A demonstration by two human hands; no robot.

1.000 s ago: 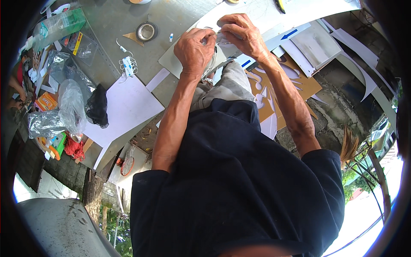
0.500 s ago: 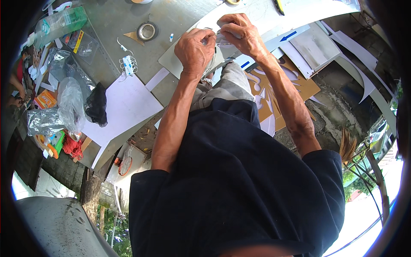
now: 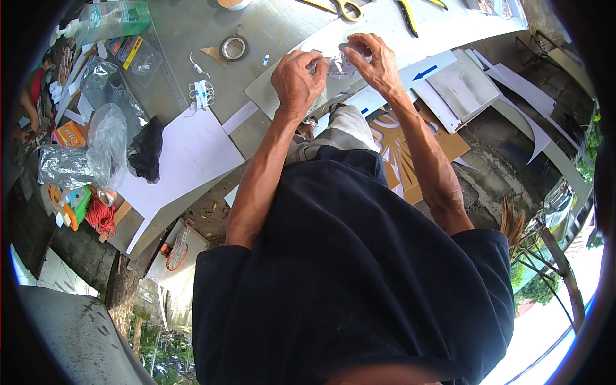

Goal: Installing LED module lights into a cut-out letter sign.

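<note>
My left hand is over the pale sheet, its thumb and fingertips pinched together on a thin pale wire. Opposite it, my right hand has its fingers curled toward the thumb at the other side of that wire. The wire lies in small loops between the hands, and its exact ends are too fine to make out. Left of my hands, a white coiled wire with small blue-marked modules rests by a white cut sheet. A roll of dark tape sits farther off.
Yellow-handled scissors and yellow-black pliers lie beyond my hands. At far left are a green spray bottle, plastic bags and red cord. Brown cut-out board and a flat panel are at right.
My hands have moved a little apart, and looped wire now shows between them. The view has shifted, bringing the scissors and pliers further into sight.
</note>
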